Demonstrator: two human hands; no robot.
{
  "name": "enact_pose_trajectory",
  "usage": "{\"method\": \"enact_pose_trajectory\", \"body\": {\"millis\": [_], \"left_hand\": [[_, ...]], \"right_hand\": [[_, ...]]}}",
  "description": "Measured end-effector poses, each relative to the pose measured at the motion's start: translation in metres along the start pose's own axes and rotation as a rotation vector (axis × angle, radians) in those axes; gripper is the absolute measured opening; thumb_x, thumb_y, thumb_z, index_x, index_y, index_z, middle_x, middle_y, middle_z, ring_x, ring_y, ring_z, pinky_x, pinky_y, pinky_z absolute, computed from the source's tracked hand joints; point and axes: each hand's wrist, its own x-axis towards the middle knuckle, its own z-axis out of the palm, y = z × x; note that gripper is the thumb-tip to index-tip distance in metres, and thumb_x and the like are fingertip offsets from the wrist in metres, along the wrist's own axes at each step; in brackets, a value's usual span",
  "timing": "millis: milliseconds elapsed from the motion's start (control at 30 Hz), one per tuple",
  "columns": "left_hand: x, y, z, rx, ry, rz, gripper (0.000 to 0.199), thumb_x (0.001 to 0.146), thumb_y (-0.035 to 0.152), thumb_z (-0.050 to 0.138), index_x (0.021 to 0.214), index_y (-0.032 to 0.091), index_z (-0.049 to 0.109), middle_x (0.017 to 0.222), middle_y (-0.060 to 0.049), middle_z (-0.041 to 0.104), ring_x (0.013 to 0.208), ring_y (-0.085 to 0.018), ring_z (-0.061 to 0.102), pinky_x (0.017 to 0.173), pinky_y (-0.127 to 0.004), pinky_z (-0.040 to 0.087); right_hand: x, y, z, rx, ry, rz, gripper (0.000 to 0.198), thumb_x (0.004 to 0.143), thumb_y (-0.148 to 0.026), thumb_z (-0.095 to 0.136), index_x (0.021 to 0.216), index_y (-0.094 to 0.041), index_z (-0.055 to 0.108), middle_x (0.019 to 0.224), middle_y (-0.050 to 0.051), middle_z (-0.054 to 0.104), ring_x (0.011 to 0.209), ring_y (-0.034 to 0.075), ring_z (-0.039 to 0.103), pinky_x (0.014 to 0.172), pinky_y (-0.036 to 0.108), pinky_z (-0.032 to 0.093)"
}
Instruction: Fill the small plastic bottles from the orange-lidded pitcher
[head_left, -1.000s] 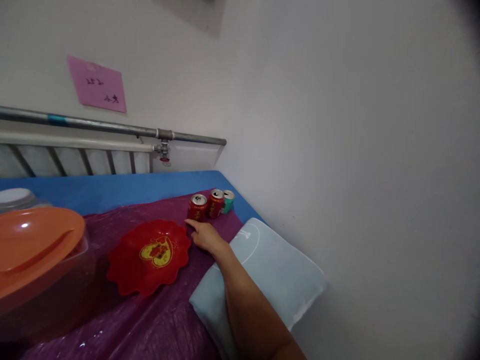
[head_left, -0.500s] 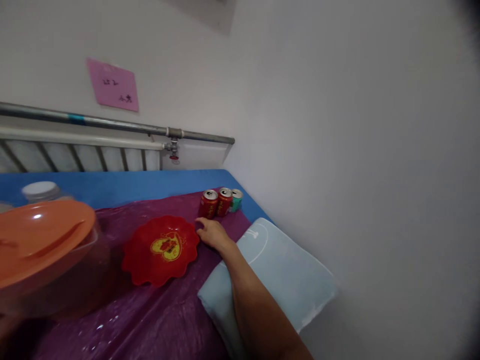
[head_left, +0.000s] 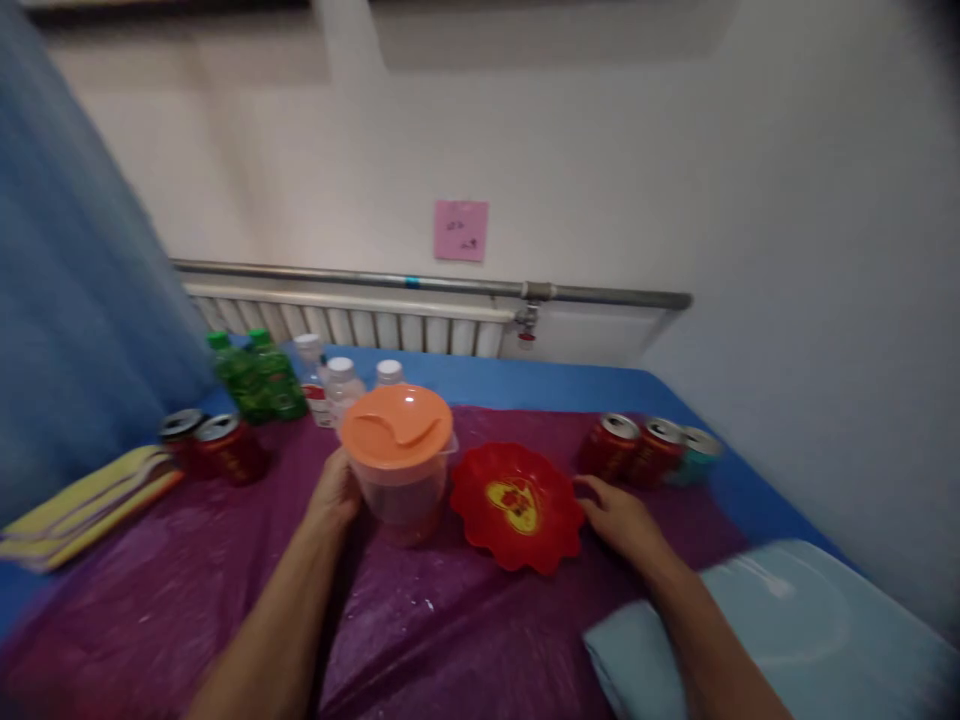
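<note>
The left hand (head_left: 335,490) is wrapped around the side of the orange-lidded pitcher (head_left: 400,462), gripped at mid-table on the purple cover (head_left: 450,630). The right hand (head_left: 619,516) is laid open, fingers loose, at the red dish (head_left: 516,505) edge, just beside the pitcher. The dish seems to be being positioned; a firmer pinch is called for.

A blue-covered table (head_left: 525,378) stood against the wall, most of it under a crinkled purple plastic sheet (head_left: 450,620). On the sheet sat an orange-lidded pitcher (head_left: 400,462), a red scalloped plate (head_left: 516,505), three cans (head_left: 651,452) at the right and two cans (head_left: 214,446) at the left. Green bottles (head_left: 259,375), white-capped bottles (head_left: 341,380), folded yellow cloths (head_left: 82,500) and a pale blue pillow (head_left: 780,630) lay around the edges.
</note>
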Motion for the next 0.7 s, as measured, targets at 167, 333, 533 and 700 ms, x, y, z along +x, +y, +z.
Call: {"method": "enact_pose_trajectory", "body": {"millis": [167,333,533,700], "left_hand": [[0.004,0.041,-0.034,0.342,0.218,0.328,0.044,0.075,0.048,0.063,0.106,0.016,0.068,0.113,-0.010,0.071,0.106,-0.025,0.065,0.099,-0.041,0.052],[0.013,0.090,-0.089,0.874,0.617,0.545,0.058,0.078,0.039,0.061,0.129,0.012,0.058,0.146,-0.020,0.049,0.142,-0.037,0.035,0.124,-0.057,0.020],[0.021,0.074,-0.125,1.303,0.666,0.562,0.056,0.085,0.043,0.054,0.123,0.002,0.062,0.153,-0.031,0.036,0.147,-0.051,0.015,0.117,-0.072,0.014],[0.016,0.060,-0.134,1.407,0.593,0.535,0.053,0.085,0.046,0.047,0.120,0.008,0.062,0.141,-0.027,0.050,0.138,-0.046,0.035,0.115,-0.066,0.026]], "right_hand": [[0.016,0.020,0.008,-0.013,0.009,-0.024,0.035,0.083,-0.029,0.051,0.109,-0.025,0.075,0.106,0.008,0.081,0.095,0.028,0.077,0.078,0.033,0.057],[0.017,0.024,0.009,-0.003,0.014,-0.042,0.033,0.081,-0.031,0.053,0.105,-0.027,0.075,0.094,0.005,0.082,0.089,0.028,0.078,0.074,0.033,0.057],[0.011,0.012,0.004,-0.022,0.009,-0.003,0.036,0.083,-0.030,0.050,0.109,-0.024,0.074,0.100,0.007,0.082,0.092,0.028,0.078,0.076,0.034,0.057],[0.011,0.014,0.004,0.012,0.038,-0.017,0.031,0.081,-0.031,0.053,0.102,-0.027,0.075,0.101,0.005,0.082,0.091,0.027,0.078,0.075,0.032,0.057]]}}
